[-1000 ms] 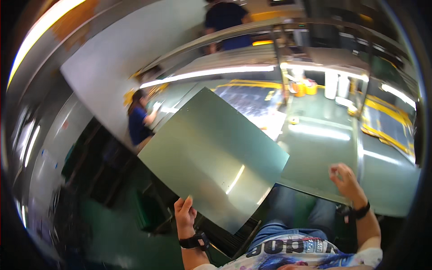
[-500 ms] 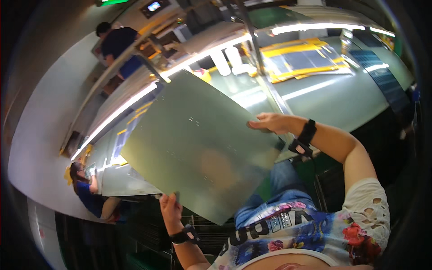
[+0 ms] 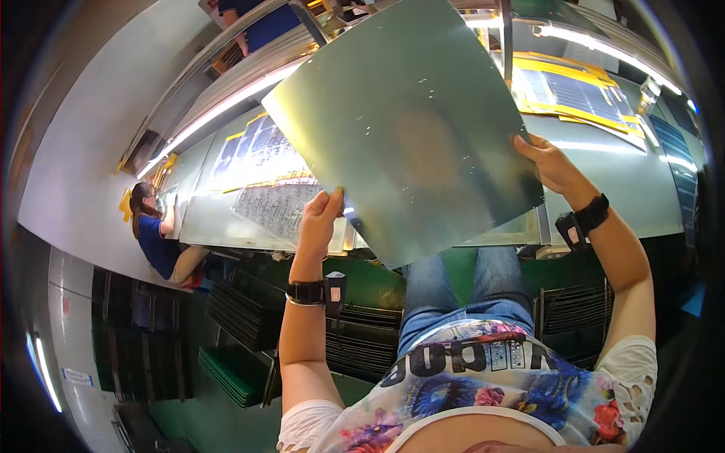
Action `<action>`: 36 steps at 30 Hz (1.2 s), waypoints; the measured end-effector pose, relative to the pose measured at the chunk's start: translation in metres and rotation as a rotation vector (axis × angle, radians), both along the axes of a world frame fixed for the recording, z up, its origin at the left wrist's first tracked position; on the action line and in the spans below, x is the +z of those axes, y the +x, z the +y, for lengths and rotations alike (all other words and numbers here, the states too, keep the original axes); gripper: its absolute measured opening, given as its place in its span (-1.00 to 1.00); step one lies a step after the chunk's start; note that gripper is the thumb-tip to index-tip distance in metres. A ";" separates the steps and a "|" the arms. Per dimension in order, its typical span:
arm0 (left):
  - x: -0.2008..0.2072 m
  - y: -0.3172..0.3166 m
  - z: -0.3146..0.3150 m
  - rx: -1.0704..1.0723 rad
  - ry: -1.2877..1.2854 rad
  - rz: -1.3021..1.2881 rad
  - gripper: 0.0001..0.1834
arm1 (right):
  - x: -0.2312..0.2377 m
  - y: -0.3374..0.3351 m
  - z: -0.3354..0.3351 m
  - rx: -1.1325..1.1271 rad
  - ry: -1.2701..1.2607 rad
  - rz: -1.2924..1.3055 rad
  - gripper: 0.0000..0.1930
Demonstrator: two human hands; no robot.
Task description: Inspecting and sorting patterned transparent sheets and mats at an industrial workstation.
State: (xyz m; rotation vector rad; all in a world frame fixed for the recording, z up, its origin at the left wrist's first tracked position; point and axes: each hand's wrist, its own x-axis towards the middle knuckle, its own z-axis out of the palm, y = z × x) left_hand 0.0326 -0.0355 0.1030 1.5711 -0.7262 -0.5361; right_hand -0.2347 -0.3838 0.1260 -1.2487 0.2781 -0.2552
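Observation:
A large, flat grey-green sheet [image 3: 377,136] with a glossy face and several tiny holes or marks is held up tilted before me. My left hand [image 3: 320,219] pinches its lower left edge, thumb uppermost. At the right edge, my right hand [image 3: 550,164] grips the sheet with the thumb on the near face; its other fingers are partly hidden behind. Each wrist wears a black strap with a small box. Behind the sheet, the workbench [image 3: 596,192] is partly covered from sight.
Yellow-edged dark panels [image 3: 574,90] lie at the bench's right, under a bright tube light [image 3: 604,49]. A speckled grey sheet [image 3: 268,211] lies left. Racks of stacked dark sheets [image 3: 245,313] stand below the bench. A co-worker [image 3: 157,230] sits far left; another person [image 3: 260,30] is behind.
Both hands and the sheet have moved up and to the right in view, and the sheet's tilt has changed. My view has turned, showing more of the racks and floor.

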 end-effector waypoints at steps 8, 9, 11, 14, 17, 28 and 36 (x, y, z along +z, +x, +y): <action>0.078 -0.049 -0.062 0.115 -0.504 0.107 -0.78 | -0.023 -0.004 -0.028 -0.306 -0.540 0.108 -0.49; 0.084 -0.048 -0.061 0.117 -0.509 0.100 -0.78 | -0.008 -0.010 -0.026 -0.285 -0.651 0.097 -0.48; 0.091 -0.049 -0.065 0.166 -0.175 -0.384 -0.79 | -0.006 -0.034 -0.037 -0.389 -0.575 0.116 -0.49; 0.077 -0.088 -0.091 -0.011 -0.024 -0.862 -0.63 | -0.021 -0.097 -0.056 -0.538 -0.413 0.088 -0.55; -0.017 -0.100 -0.113 -0.107 -0.116 -1.153 -0.48 | -0.051 -0.181 -0.076 -0.799 -0.300 0.100 -0.61; -0.155 -0.114 -0.071 -0.185 0.341 -1.066 -0.48 | 0.048 -0.167 -0.231 -0.896 -1.315 0.184 -0.77; -0.183 -0.099 -0.057 -0.278 0.294 -0.806 -0.46 | 0.092 0.056 -0.338 -0.906 -2.282 0.105 -0.41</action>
